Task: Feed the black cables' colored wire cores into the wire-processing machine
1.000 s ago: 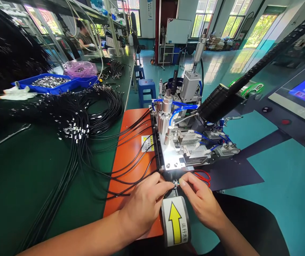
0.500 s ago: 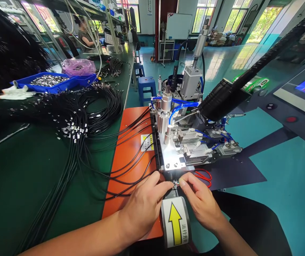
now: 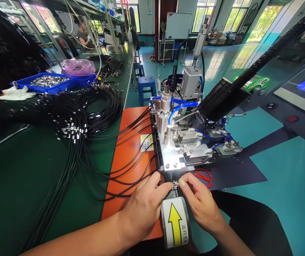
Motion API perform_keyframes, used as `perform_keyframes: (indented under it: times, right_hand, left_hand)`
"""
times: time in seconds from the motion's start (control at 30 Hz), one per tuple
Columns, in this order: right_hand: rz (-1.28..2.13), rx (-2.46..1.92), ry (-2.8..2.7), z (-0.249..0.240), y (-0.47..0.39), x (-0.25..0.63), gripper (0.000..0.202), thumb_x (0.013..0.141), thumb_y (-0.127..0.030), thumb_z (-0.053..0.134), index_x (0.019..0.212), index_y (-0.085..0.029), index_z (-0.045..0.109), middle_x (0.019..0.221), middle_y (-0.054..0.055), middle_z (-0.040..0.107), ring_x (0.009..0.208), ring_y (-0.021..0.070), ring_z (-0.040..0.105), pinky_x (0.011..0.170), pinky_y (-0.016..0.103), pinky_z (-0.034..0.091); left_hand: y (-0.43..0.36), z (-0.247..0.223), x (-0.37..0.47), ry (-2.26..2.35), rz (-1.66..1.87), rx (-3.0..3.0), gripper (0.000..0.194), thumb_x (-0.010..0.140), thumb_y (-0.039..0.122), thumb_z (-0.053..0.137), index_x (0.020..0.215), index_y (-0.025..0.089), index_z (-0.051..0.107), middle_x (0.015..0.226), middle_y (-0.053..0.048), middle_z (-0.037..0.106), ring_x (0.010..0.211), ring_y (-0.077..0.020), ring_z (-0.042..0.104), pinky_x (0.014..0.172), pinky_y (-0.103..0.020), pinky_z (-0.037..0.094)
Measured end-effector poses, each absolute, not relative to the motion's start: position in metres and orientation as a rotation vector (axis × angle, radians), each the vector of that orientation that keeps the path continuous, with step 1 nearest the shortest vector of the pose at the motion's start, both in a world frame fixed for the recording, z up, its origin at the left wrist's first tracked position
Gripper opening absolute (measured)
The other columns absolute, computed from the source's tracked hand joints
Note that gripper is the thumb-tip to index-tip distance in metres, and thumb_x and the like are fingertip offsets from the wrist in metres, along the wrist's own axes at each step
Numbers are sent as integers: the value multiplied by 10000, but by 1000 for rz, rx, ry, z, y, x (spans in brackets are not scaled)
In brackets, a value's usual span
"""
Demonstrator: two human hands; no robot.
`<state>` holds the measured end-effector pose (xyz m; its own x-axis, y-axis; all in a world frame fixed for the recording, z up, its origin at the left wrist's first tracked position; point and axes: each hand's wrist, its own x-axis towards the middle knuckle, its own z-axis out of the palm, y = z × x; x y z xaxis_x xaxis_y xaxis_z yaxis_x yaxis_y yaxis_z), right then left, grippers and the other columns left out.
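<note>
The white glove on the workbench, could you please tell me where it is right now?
In the head view, the white glove lies toward the left of the green workbench, by the left end of the blue tray of small metal parts.

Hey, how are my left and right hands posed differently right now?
Your left hand reaches in over the orange plate, while your right hand comes from the opposite side, off the plate. The right hand's thumb and fingertips close in a pinch at the small part; the left hand's thumb stretches toward it, its grip partly hidden. Both are bare and meet just in front of the machine.
</note>
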<state>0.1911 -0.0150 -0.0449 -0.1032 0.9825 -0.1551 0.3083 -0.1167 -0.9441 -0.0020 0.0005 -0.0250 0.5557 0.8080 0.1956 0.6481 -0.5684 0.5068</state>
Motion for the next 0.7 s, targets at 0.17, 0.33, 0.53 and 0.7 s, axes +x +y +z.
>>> perform_keyframes:
  times: [0.17, 0.33, 0.53, 0.7]
  right_hand:
    - [1222, -1478, -1450, -49, -16, 189, 290, 1012, -405, 431, 808, -213, 505, 743, -28, 451, 662, 132, 440, 567, 225, 383]
    - [1224, -1501, -1402, -53, -16, 188, 312, 993, -437, 460, 786, -211, 520, 729, -27, 474, 672, 142, 460, 617, 238, 407]
    - [1428, -1473, -1177, -51, -28, 194, 322, 965, -488, 497, 889, -209, 639, 781, 3, 600, 735, 171, 557, 645, 247, 455]
    - [1499, -1423, -1092, -47, -33, 191, 300, 909, -468, 610, 859, -180, 678, 785, 26, 636, 731, 179, 574, 639, 258, 470]
  left_hand:
    - [0, -25, -3, 1138, 532, 2456, 313, 910, 66, 456, 1124, 205, 637, 943, -69, 526, 819, -201, 536, 725, -324, 520]
    - [-1, -24, -2, 1118, 456, 2514, 347, 907, 49, 441, 1165, 206, 614, 915, -62, 524, 800, -202, 513, 706, -318, 502]
    - [-1, -24, -1, 1124, 448, 2501, 251, 925, 93, 465, 1074, 194, 641, 910, -61, 509, 783, -196, 501, 677, -304, 489]
    - [0, -25, -1, 1129, 483, 2491, 270, 944, 112, 451, 1106, 203, 647, 884, -55, 491, 754, -192, 493, 647, -298, 472]
